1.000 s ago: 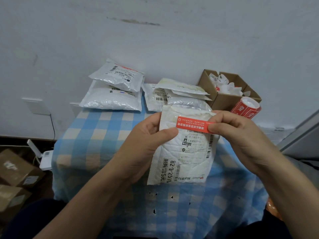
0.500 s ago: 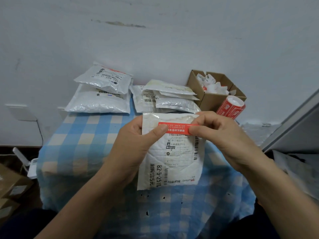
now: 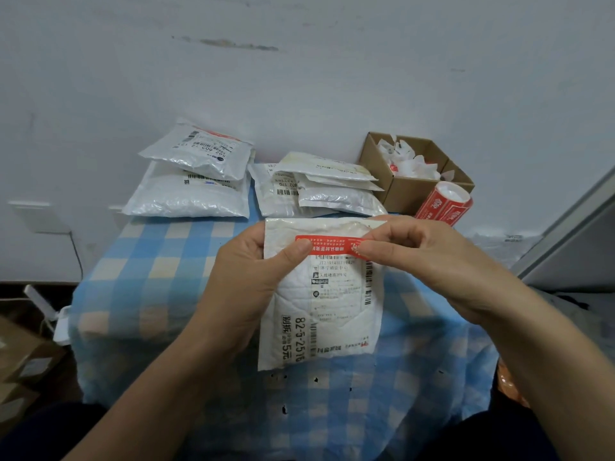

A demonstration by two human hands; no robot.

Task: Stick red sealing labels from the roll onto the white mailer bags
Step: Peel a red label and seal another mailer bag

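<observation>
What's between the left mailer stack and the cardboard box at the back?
Head view: a second pile of white mailer bags lies between the left stack and the cardboard box.

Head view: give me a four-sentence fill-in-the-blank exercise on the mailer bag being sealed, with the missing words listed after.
1. The long red sealing label runs across the white padded mailer bag near its ____ edge.
2. The left hand grips the bag, its ____ pressing on the label.
3. The right hand pinches the label's ____ end.
4. The red label roll lies on its ____ beside the open brown cardboard box.
Missing words: top; thumb; right; side.
</observation>
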